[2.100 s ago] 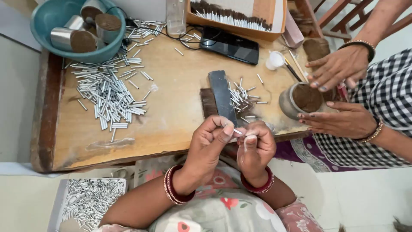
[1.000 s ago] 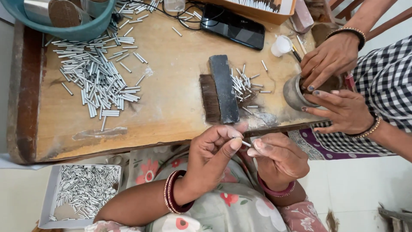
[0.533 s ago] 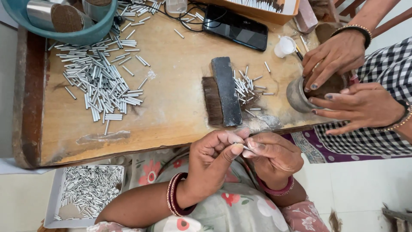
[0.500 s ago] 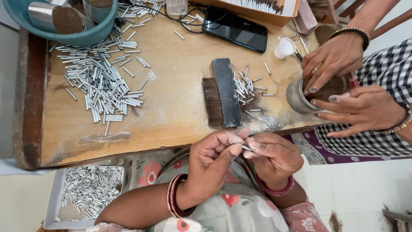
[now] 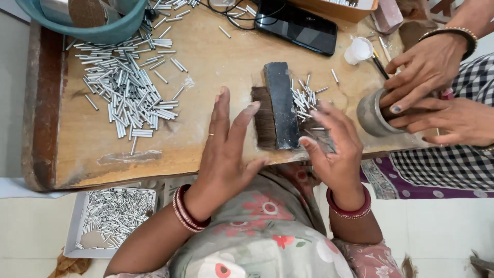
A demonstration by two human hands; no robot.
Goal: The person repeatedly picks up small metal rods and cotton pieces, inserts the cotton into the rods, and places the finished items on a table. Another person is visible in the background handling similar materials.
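Looking down from the head camera, the left hand [image 5: 224, 154] hovers flat over the near edge of the wooden table [image 5: 206, 67], its fingers spread apart and holding nothing, the fingertips reaching toward the dark brush [image 5: 275, 108] that lies just beside them. The right hand [image 5: 334, 149] is likewise open, fingers splayed and empty, above the small scatter of metal tubes [image 5: 304, 98] that lies against the right side of the brush. A larger pile of the same silver tubes [image 5: 128, 87] lies well apart on the left of the table, below a teal bowl [image 5: 110, 28]. A black phone [image 5: 296, 25] rests at the far edge. On the right, a co-worker's two hands [image 5: 427, 72] grip a grey metal cup [image 5: 371, 112]. Below the table, a white tray [image 5: 110, 219] on the floor holds more tubes.
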